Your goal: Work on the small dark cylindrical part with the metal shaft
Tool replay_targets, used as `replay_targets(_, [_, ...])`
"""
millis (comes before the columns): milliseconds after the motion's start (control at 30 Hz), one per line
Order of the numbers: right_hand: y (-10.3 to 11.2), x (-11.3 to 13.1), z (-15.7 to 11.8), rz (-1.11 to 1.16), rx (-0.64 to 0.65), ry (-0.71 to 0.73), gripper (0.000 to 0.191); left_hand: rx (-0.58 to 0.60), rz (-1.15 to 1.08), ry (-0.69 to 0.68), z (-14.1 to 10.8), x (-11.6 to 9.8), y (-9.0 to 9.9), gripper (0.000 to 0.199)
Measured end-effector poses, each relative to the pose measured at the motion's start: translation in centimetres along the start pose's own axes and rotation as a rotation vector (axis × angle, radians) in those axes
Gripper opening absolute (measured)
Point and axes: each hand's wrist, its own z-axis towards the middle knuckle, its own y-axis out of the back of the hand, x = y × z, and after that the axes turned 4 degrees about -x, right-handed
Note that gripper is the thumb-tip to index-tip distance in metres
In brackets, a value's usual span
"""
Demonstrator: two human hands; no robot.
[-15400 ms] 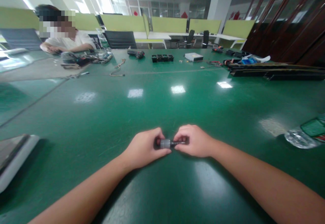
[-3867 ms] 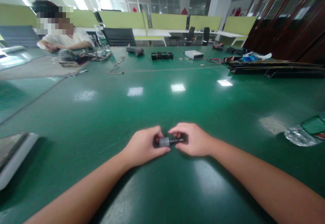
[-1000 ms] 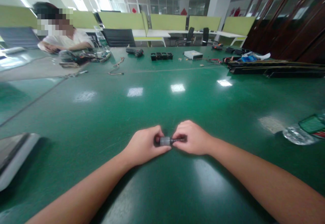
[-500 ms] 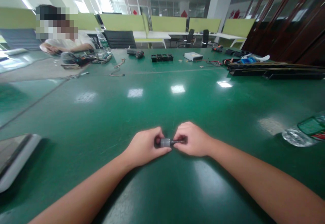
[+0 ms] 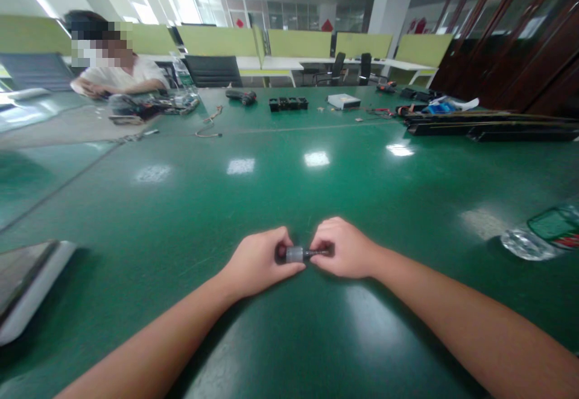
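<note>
The grey-banded cylinder (image 5: 295, 255) lies sideways over the near middle of the green table (image 5: 271, 200), between the two hands; whether it touches the tabletop cannot be told. The left hand (image 5: 259, 261) wraps its dark left end, the thumb along the near side and the fingers curled round the far side, closed on it; the right hand (image 5: 347, 249) has its thumb and fingers drawn narrow around the thin dark shaft (image 5: 316, 253) that runs from the cylinder's right end; the fingertips of the two hands are near each other but apart.

Well to the left of the cylinder is a flat white-edged object (image 5: 38, 296), cut off by the view's edge; well to its right a clear plastic bottle (image 5: 552, 227) lies on its side, with green and red on it. Far beyond the cylinder stand a row of black blocks (image 5: 288, 104) and, to the right of them, a flat silvery box (image 5: 344, 102); beyond it to the left are a dark tool (image 5: 241, 96) and a pale cable (image 5: 208, 126); beyond it to the right, long black bars (image 5: 493, 127); a seated person (image 5: 129, 76) in a white top is far beyond it to the left.
</note>
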Motion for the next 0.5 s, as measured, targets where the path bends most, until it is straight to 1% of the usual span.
replay_targets(500, [0.04,-0.18,-0.19,0.009,0.005,0.005,0.006,0.005,0.003,-0.002,-0.05,0.13,-0.06,0.034])
